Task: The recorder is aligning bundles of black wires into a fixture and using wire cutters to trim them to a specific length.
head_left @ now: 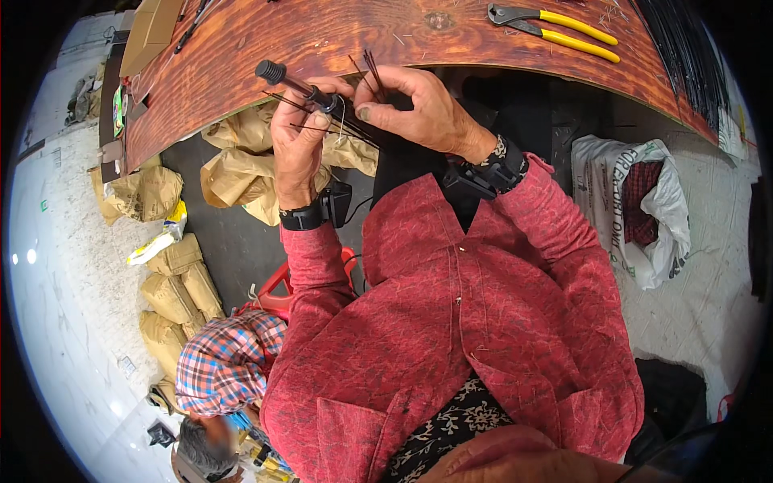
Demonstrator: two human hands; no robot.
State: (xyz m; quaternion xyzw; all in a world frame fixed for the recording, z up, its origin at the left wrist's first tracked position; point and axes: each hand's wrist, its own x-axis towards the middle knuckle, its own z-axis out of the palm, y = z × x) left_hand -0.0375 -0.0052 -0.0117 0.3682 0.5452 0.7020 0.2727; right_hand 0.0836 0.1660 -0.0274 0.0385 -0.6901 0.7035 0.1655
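Note:
My left hand point(299, 137) is closed around a black rod with a ribbed knob point(296, 83), held at a tilt just off the table's front edge. Several thin dark wires point(299, 126) stick out around its thumb and fingers, beside a thin pale loop at the rod's lower end. Close on the right, my right hand point(423, 113) pinches a few thin dark wires point(373, 68), whose tips rise above its fingers. The lower ends of the wires are partly hidden by the hands.
On the wooden table point(338, 32) lie yellow-handled cutting pliers point(576, 36) and a bundle of long black wires point(684, 56). A white sack point(596, 189) stands on the right. Brown paper packages point(173, 294) line the left floor; a person in a plaid shirt point(221, 362) is behind.

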